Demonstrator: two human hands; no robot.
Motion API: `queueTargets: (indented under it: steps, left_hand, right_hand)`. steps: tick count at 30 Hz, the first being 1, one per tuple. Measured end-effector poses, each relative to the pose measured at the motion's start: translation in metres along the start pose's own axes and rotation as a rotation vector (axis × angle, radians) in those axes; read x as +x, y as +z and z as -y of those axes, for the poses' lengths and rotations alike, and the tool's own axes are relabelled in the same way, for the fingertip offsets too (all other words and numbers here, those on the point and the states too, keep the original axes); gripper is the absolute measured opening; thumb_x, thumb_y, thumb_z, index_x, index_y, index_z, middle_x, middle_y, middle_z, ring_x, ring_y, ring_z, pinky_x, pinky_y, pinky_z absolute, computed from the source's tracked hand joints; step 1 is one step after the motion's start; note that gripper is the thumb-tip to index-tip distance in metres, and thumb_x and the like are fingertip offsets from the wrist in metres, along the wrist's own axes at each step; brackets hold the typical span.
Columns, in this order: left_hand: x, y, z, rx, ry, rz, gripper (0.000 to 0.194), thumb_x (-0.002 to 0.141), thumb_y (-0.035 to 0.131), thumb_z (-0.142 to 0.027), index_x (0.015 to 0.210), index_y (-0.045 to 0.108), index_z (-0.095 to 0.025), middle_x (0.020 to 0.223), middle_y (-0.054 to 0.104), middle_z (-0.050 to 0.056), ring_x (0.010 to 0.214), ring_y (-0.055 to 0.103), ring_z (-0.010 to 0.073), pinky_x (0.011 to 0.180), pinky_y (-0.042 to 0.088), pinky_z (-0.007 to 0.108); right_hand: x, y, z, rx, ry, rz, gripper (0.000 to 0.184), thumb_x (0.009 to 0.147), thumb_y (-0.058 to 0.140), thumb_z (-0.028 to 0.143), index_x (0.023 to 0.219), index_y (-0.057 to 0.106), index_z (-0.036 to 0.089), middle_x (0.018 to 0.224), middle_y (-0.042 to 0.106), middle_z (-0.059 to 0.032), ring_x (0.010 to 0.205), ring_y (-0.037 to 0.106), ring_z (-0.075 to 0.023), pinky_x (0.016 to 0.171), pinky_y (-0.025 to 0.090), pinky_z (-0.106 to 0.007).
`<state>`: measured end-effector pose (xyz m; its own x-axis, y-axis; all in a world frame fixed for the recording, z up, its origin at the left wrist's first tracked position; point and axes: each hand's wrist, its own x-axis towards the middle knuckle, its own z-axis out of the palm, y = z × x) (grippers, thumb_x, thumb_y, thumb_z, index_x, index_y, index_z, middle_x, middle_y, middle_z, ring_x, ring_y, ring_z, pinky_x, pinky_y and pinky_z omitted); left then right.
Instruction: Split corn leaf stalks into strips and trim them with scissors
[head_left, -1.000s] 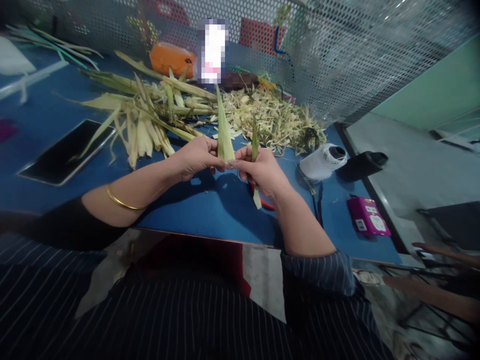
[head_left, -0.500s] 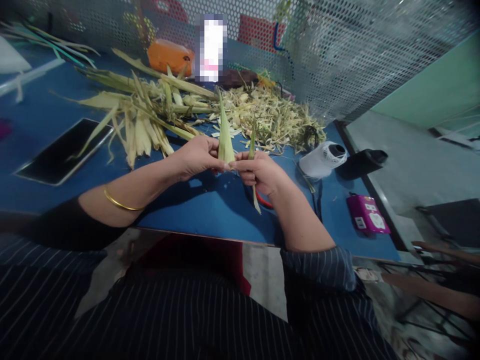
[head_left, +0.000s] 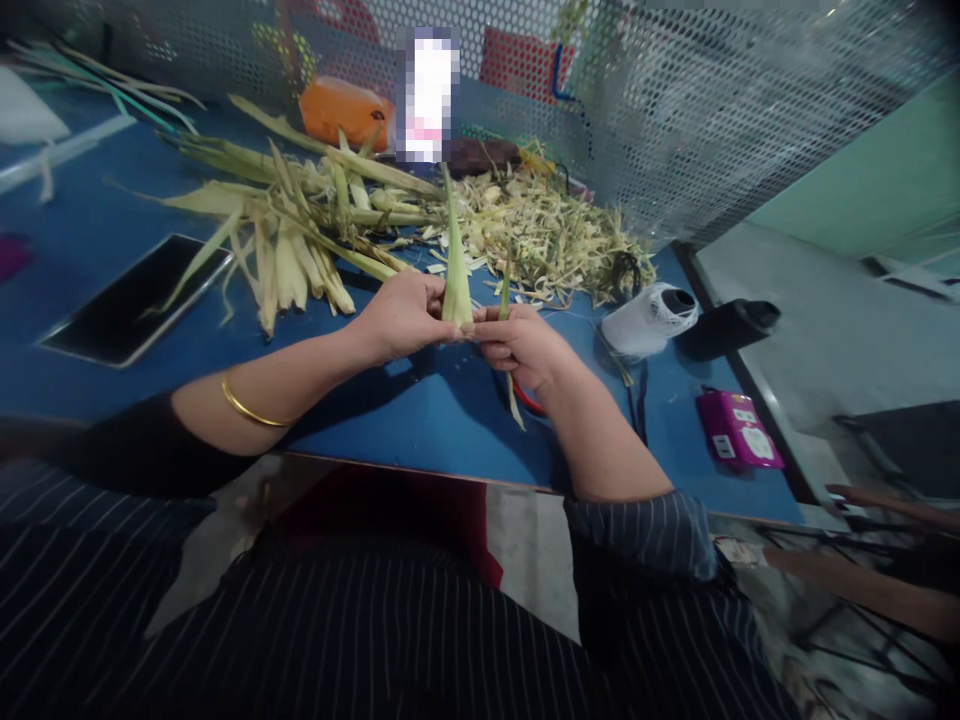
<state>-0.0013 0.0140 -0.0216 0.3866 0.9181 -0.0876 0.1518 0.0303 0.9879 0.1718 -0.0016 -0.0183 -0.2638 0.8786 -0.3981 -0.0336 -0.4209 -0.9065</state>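
Observation:
A pale green corn husk stands upright, its wide lower end pinched between my two hands and its narrow tip pointing away. My left hand is closed on the husk's left lower edge. The thumb and forefinger of my right hand meet the same bottom edge. A thin husk strip also runs through the curled fingers of my right hand, poking out above and below. Partly hidden behind that hand, something red and curved lies on the blue table.
Whole husks lie at left, with shredded husk heaped behind my hands. A dark flat panel, an orange packet, a white thread cone, a black cone and a purple pack surround them. Perforated metal borders the back.
My left hand and the upright husk have shifted slightly to the right, and the husk appears a little narrower. My right hand keeps nearly the same place and grip.

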Motion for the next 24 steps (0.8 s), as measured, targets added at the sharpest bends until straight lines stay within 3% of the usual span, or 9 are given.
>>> queueTargets:
  steps: [2, 5, 9, 12, 15, 20, 24]
  left_hand:
    - [-0.001, -0.002, -0.004, -0.035, -0.011, -0.004, 0.022, 0.058, 0.075, -0.007, 0.078, 0.067, -0.012, 0.063, 0.065, 0.001, 0.057, 0.059, 0.0124, 0.055, 0.048, 0.024]
    - [0.000, -0.006, -0.008, -0.141, -0.071, 0.009, 0.023, 0.059, 0.078, -0.010, 0.080, 0.067, -0.011, 0.065, 0.065, 0.002, 0.055, 0.058, 0.0112, 0.056, 0.048, 0.025]
    - [0.002, -0.012, -0.010, -0.303, -0.145, 0.039, 0.022, 0.060, 0.080, -0.012, 0.079, 0.068, -0.011, 0.068, 0.064, 0.003, 0.057, 0.056, 0.0085, 0.056, 0.047, 0.022]
    - [0.002, -0.013, -0.011, -0.396, -0.223, 0.059, 0.017, 0.062, 0.077, -0.009, 0.077, 0.067, -0.011, 0.066, 0.062, 0.002, 0.055, 0.054, 0.0063, 0.054, 0.046, 0.019]
    - [0.001, -0.013, -0.012, -0.460, -0.291, 0.094, 0.014, 0.064, 0.075, -0.008, 0.073, 0.066, -0.012, 0.062, 0.060, 0.001, 0.053, 0.054, 0.0060, 0.051, 0.045, 0.018]
    - [-0.001, -0.015, -0.015, -0.539, -0.286, 0.143, 0.014, 0.066, 0.077, -0.010, 0.072, 0.064, -0.013, 0.065, 0.062, 0.002, 0.053, 0.055, 0.0058, 0.048, 0.045, 0.016]
    - [-0.005, -0.013, -0.016, -0.521, -0.263, 0.239, 0.017, 0.068, 0.077, -0.016, 0.081, 0.067, -0.014, 0.072, 0.067, 0.004, 0.051, 0.054, 0.0065, 0.047, 0.047, 0.017]
  right_hand:
    - [-0.002, 0.001, 0.000, -0.026, -0.063, 0.003, 0.030, 0.062, 0.080, 0.019, 0.074, 0.053, 0.017, 0.048, 0.041, 0.0105, 0.036, 0.024, -0.0006, 0.034, 0.010, -0.017]
    - [-0.005, 0.002, 0.003, -0.135, -0.309, -0.096, 0.024, 0.070, 0.077, 0.025, 0.079, 0.056, 0.018, 0.054, 0.046, 0.0079, 0.037, 0.032, -0.0021, 0.036, 0.020, -0.018]
    - [-0.010, 0.002, 0.007, -0.378, -0.553, -0.149, 0.024, 0.079, 0.066, 0.024, 0.103, 0.062, 0.024, 0.087, 0.064, 0.0003, 0.046, 0.046, -0.0051, 0.043, 0.036, -0.021]
    - [-0.011, 0.001, 0.005, -0.664, -0.754, -0.151, 0.024, 0.081, 0.063, 0.023, 0.104, 0.067, 0.024, 0.102, 0.065, -0.0042, 0.070, 0.059, -0.0128, 0.059, 0.047, -0.025]
    - [-0.009, 0.000, 0.000, -0.905, -0.963, -0.233, 0.017, 0.084, 0.061, 0.022, 0.098, 0.069, 0.024, 0.106, 0.064, -0.0076, 0.097, 0.061, -0.0201, 0.078, 0.049, -0.030]
    - [-0.009, -0.004, 0.000, -1.008, -1.105, -0.272, 0.020, 0.092, 0.049, 0.022, 0.098, 0.068, 0.025, 0.109, 0.064, -0.0084, 0.104, 0.061, -0.0197, 0.088, 0.049, -0.033]
    - [-0.010, -0.006, 0.001, -1.076, -1.137, -0.254, 0.020, 0.093, 0.048, 0.023, 0.103, 0.065, 0.025, 0.110, 0.066, -0.0087, 0.105, 0.062, -0.0200, 0.085, 0.051, -0.031]
